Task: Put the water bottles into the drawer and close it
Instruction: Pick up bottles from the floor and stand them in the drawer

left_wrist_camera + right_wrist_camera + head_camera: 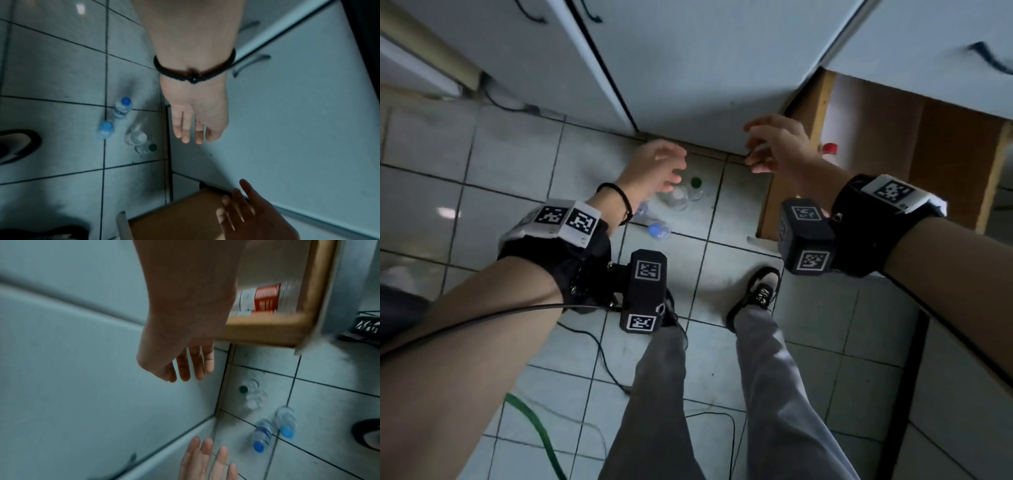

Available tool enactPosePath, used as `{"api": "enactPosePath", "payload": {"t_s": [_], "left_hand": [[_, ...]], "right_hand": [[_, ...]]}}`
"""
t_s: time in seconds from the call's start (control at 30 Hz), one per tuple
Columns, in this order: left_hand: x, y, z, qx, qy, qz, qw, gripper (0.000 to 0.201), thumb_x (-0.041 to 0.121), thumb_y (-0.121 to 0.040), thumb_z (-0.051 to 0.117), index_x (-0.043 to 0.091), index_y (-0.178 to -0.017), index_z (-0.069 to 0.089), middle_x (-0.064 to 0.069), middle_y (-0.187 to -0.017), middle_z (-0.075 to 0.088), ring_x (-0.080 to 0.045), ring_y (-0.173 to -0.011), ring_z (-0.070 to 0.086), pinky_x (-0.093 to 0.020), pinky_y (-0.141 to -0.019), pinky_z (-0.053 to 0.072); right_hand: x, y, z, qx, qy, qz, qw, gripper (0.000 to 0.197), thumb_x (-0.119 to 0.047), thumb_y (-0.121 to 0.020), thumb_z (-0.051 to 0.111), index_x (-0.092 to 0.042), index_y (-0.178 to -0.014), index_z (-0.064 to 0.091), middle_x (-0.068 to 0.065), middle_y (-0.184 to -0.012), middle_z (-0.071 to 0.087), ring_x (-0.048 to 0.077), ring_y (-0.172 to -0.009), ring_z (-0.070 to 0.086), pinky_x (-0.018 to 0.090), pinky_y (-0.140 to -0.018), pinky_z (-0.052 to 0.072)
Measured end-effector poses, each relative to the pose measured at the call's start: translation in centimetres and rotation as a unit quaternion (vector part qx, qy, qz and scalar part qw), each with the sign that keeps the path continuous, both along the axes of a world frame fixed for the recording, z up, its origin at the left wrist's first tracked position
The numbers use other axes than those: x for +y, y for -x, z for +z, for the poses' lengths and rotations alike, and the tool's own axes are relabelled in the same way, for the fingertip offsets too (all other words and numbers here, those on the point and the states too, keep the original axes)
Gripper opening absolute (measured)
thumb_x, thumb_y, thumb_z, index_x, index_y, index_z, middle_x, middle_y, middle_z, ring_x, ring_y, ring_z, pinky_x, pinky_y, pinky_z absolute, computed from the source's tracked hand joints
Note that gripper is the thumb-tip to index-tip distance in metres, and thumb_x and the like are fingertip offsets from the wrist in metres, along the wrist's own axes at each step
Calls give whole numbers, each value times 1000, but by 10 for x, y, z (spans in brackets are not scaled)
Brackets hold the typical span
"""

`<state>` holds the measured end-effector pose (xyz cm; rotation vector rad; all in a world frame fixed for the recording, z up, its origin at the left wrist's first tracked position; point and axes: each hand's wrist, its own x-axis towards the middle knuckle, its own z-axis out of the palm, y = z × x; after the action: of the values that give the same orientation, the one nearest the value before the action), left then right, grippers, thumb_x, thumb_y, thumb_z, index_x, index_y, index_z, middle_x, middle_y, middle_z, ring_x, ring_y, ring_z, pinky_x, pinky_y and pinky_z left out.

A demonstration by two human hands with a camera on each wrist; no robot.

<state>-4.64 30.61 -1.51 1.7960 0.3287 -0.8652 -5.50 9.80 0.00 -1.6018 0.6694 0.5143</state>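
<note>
A: Head view. Left hand (654,164) over the tiled floor (517,154), fingers loosely spread, holding nothing. Right hand (779,147) raised near the cabinet front (688,68) — fingers relaxed, nothing in its grip.

B: Bottles?

A: Four stand on the floor just below the left hand: green-cap bottle (695,186) and clear-cap bottle (677,198) touching or nearly so, two blue-cap bottles (659,230) nearer the person, one partly hidden by the wrist. The drawer (876,144) is pulled out at right; a red cap (829,148) shows inside, behind the right wrist.

B: Left wrist view?

A: Left hand (195,120) seen palm-side, fingers straight, apart, empty. The blue-cap bottles (123,107) stand upright beside each other on the floor; clear-cap bottle (136,138) and green-cap bottle (147,148) stand close to the cabinet base. Right hand (242,216) low in frame over the drawer's wooden edge (174,219), fingers extended.

B: Right wrist view?

A: Right hand (185,356), fingers straight and slightly apart, empty, in front of the cabinet. The drawer (267,332) holds a red-label bottle (267,298) lying on its side — blurred. The four floor bottles sit below, well apart from both hands. Left hand (207,462) fingertips show at bottom, open-fingered. A shoe (368,434) at the right edge.
</note>
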Motion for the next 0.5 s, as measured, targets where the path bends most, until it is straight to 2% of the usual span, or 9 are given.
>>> {"api": "enactPosePath", "payload": {"t_s": [0.03, 0.1, 0.17, 0.2, 0.27, 0.33, 0.37, 0.43, 0.5], "left_hand": [[22, 4, -6, -7, -16, 12, 1000, 10, 14, -89, 58, 21, -97, 60, -1, -102, 62, -13, -77, 61, -22, -66, 50], [60, 15, -22, -20, -55, 37, 998, 16, 14, -84, 61, 22, -98, 62, -1, -105, 62, -15, -85, 63, -30, -76, 55], [88, 26, -39, -26, -91, 58, 994, 25, 20, -77, 63, 23, -101, 63, 1, -106, 64, -19, -101, 63, -38, -91, 53], [98, 31, -47, -29, -104, 60, 992, 29, 20, -76, 64, 22, -105, 63, 1, -108, 64, -19, -107, 62, -37, -93, 50], [114, 38, -63, -33, -121, 47, 991, 31, 14, -79, 65, 19, -109, 62, 1, -108, 62, -17, -106, 58, -31, -91, 46], [127, 42, -82, -40, -130, 20, 990, 24, 6, -83, 61, 23, -100, 61, 4, -96, 56, -17, -96, 53, -26, -82, 42], [132, 43, -93, -46, -136, 8, 990, 27, 3, -83, 59, 22, -101, 61, 3, -97, 55, -16, -94, 52, -22, -76, 40], [143, 43, -120, -51, -162, -1, 985, 35, 0, -84, 55, 11, -117, 61, -2, -108, 57, -19, -98, 55, -13, -68, 34], [153, 44, -144, -43, -174, 8, 984, 40, 1, -84, 55, 10, -123, 59, -10, -120, 59, -25, -106, 58, -15, -69, 36]], "right_hand": [[21, -1, -3, 5, -1, 26, 1000, 12, -9, -94, 47, -13, -97, 58, 3, -72, 53, 15, -55, 55, 25, -52, 49], [57, 3, -18, 19, 3, 88, 996, 14, -9, -94, 48, -14, -103, 58, 3, -76, 55, 15, -61, 56, 26, -56, 52], [84, 10, -39, 34, 19, 162, 986, 18, -10, -93, 48, -17, -107, 57, 5, -87, 59, 15, -73, 56, 28, -63, 54], [95, 14, -50, 45, 33, 190, 980, 19, -11, -94, 48, -19, -108, 57, 6, -94, 59, 16, -78, 56, 29, -66, 53], [111, 21, -72, 67, 63, 234, 968, 20, -13, -95, 48, -17, -112, 59, 7, -103, 57, 18, -85, 55, 30, -69, 52], [121, 27, -93, 96, 83, 265, 956, 26, -12, -96, 46, -9, -117, 59, 7, -101, 57, 18, -83, 57, 26, -66, 51], [124, 30, -104, 112, 86, 272, 952, 27, -10, -95, 45, -8, -119, 58, 6, -97, 58, 17, -79, 58, 24, -63, 50], [134, 34, -127, 137, 86, 280, 946, 27, -7, -94, 44, -10, -118, 57, 5, -91, 60, 14, -73, 59, 23, -61, 49], [147, 35, -150, 147, 81, 283, 944, 28, -6, -93, 44, -11, -118, 56, 7, -93, 61, 14, -71, 60, 23, -61, 49]]}}
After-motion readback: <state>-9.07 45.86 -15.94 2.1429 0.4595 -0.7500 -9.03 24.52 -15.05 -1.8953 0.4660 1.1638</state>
